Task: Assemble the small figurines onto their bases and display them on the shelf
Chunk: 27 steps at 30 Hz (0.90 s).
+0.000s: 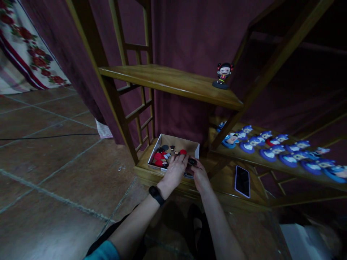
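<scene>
A shallow cardboard box (193, 145) stands on the low shelf in front of me, with small figurines and round red bases (158, 156) and dark ones lying loose inside. My left hand (176, 167), with a black band on its wrist, reaches over the box's near side, its fingers stretched out above the contents. Beside it, at the box's right end, my right hand (200, 173) is closed around a small dark figurine (192, 161), which the fingers partly cover. The two hands nearly meet.
A black-haired figurine (223, 74) on a dark base stands on the upper wooden shelf (162, 77). Several blue-and-white figurines (272, 151) fill the right shelf. A phone (242, 181) lies on the low shelf. Wooden uprights and lattice frame the space; a purple curtain (184, 39) hangs behind.
</scene>
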Available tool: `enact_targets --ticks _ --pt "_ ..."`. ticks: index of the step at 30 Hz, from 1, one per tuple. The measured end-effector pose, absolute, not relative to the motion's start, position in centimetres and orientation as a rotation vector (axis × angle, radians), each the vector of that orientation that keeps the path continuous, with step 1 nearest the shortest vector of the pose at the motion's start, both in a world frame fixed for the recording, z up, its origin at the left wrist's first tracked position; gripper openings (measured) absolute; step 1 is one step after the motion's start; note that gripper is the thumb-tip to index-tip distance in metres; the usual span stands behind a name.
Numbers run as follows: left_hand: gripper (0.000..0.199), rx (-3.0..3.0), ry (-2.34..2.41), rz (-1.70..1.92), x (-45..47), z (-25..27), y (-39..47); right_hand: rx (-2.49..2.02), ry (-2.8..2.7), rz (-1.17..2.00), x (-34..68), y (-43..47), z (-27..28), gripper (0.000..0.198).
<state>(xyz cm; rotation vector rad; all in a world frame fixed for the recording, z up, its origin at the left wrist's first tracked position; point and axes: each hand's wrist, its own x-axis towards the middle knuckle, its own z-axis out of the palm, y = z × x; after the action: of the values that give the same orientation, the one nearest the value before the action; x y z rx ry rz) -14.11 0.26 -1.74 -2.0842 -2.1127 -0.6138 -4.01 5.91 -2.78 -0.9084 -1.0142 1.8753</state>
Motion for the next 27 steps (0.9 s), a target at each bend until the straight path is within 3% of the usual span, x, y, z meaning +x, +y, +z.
enact_targets --ticks 10,20,27 --pt "0.059 -2.055 -2.305 -1.083 -14.5 -2.8 1.1 -0.954 -1.099 1.823 -4.0 6.2 -3.6 0.036" --pt "0.042 -1.917 -2.566 -1.458 -15.4 -2.7 1.8 -0.95 -1.039 1.825 -3.8 6.4 -4.0 0.032" --pt "0.039 -1.819 -2.589 -2.219 -15.5 -3.0 2.3 -0.955 -1.017 1.808 -3.7 6.4 -4.1 0.034"
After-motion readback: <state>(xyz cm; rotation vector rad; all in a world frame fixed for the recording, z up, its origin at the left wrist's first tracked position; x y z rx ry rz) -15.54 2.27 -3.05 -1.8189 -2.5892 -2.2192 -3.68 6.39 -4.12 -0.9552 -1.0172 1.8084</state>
